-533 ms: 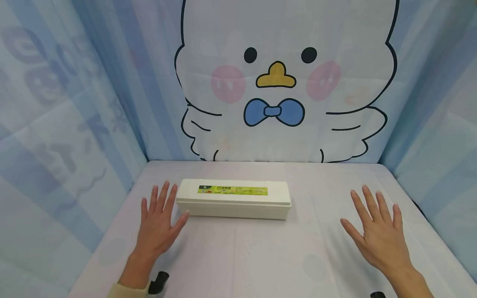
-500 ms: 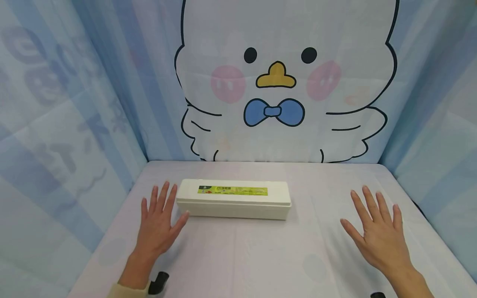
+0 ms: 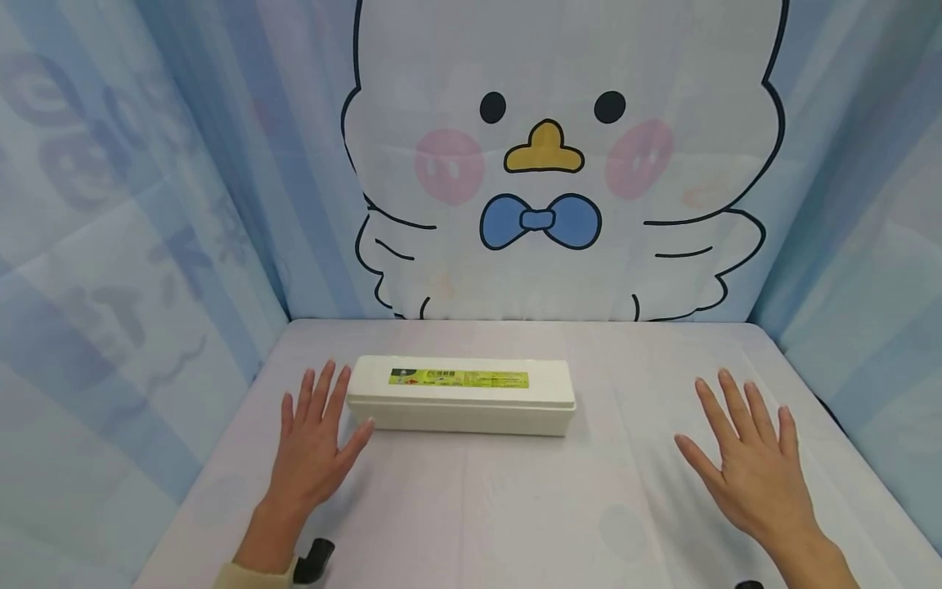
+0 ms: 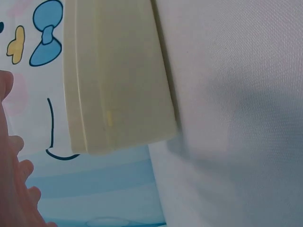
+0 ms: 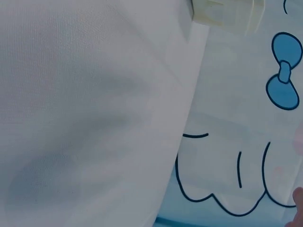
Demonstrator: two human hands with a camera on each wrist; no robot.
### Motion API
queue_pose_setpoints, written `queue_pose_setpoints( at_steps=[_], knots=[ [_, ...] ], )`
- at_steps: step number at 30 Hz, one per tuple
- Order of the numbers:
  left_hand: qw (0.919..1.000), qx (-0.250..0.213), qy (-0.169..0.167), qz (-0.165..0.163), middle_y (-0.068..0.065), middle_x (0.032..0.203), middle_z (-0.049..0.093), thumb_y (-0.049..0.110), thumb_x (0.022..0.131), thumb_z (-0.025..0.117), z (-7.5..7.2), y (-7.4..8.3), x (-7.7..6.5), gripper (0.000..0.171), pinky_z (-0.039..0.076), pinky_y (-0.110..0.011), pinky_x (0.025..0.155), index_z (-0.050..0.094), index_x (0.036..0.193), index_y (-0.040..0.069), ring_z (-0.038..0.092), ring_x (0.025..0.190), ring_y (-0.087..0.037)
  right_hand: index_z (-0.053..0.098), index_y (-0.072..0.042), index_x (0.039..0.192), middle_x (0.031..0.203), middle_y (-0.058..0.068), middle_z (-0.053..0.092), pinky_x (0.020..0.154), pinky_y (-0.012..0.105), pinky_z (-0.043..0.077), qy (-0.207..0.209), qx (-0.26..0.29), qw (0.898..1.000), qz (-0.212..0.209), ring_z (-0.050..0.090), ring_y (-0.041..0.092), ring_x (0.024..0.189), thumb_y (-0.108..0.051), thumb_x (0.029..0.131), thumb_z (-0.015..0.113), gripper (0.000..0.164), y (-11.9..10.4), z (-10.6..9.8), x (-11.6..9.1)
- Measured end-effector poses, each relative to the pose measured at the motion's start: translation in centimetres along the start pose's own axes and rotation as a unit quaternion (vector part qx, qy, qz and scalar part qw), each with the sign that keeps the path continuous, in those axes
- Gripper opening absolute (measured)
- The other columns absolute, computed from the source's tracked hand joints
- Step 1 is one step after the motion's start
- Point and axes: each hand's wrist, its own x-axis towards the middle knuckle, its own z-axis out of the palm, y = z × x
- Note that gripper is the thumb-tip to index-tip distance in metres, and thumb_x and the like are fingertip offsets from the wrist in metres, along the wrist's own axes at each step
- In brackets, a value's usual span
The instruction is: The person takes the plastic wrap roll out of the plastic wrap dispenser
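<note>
A long cream-white plastic box (image 3: 459, 418) with its lid on lies across the table, a yellow-green label (image 3: 459, 378) along its top. At the box's left end, my left hand (image 3: 309, 458) is held palm down with fingers spread, thumb tip overlapping the front corner in the head view. Far to the right of the box, my right hand (image 3: 761, 483) is spread the same way, holding nothing. The left wrist view shows the box's near end (image 4: 123, 94) close up, with fingers (image 4: 21, 189) at the left edge. Only a corner of the box (image 5: 227, 12) enters the right wrist view.
The table (image 3: 515, 507) wears a pale cloth. A curtain printed with a cartoon bird (image 3: 545, 270) rises along its back edge, and blue-white curtains (image 3: 132, 286) close in the sides. Black wrist-camera pieces (image 3: 315, 560) show below the hands.
The view shifts very slightly. Both hands and the box keep their places, the hands still spread.
</note>
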Motion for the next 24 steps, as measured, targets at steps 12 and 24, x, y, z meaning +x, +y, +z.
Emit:
queue_pose_setpoints(
  at_steps=[12,24],
  knots=[
    [0.9997,-0.020,0.013,-0.002,-0.019,0.163,0.020,0.041,0.095,0.063,-0.07,0.13,-0.12,0.082,0.014,-0.066,0.115,0.024,0.159,0.008,0.014,0.149,-0.042,0.011,-0.021,0.164,0.169,0.012,0.005,0.117,0.060,-0.010,0.014,0.021,1.000,-0.007,0.002,0.036,0.153,-0.047,0.099,0.058,0.084,-0.06,0.50,0.33],
    [0.9897,-0.136,-0.026,-0.037,-0.018,0.165,0.012,0.033,0.096,0.066,0.46,0.00,0.08,0.086,0.023,-0.070,0.110,0.015,0.162,0.010,0.015,0.148,-0.042,0.019,-0.016,0.163,0.165,0.019,0.018,0.117,0.063,0.000,0.026,0.046,0.999,-0.006,0.021,0.047,0.144,-0.046,0.097,0.063,0.085,-0.60,0.72,0.89]
  ],
)
